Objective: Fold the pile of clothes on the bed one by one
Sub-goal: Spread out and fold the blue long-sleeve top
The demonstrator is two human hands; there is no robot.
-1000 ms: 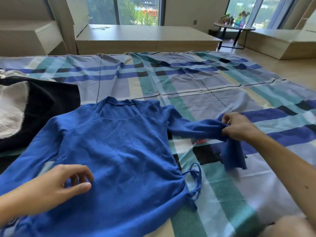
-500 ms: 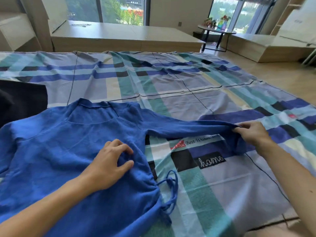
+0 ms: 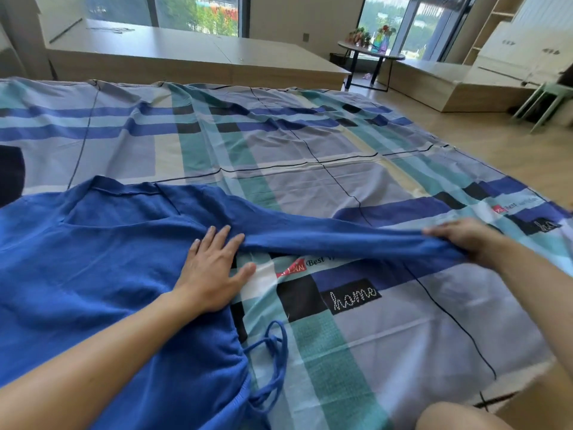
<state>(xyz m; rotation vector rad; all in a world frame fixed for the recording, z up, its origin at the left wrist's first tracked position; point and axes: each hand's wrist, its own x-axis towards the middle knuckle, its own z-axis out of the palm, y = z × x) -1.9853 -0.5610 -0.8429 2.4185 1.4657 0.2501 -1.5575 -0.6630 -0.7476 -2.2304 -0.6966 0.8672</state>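
Plaid bed sheet (image 3: 310, 144) up front, low wood platform (image 3: 186, 57) and a round side table (image 3: 369, 54) by the windows (image 3: 201, 13) behind. Since a second ago the left hand (image 3: 214, 268) has gone from curled to flat, fingers spread, pressing the blue sweater (image 3: 108, 259) lying on the bed. The right hand (image 3: 465, 240) keeps its grip pinched on the sleeve (image 3: 341, 237) end, now stretched straight sideways. Looks like smoothing before folding it in.

sweater (image 3: 108, 259): solid royal blue | bedsheet (image 3: 279, 156): blue-teal-lilac-cream plaid, black squares
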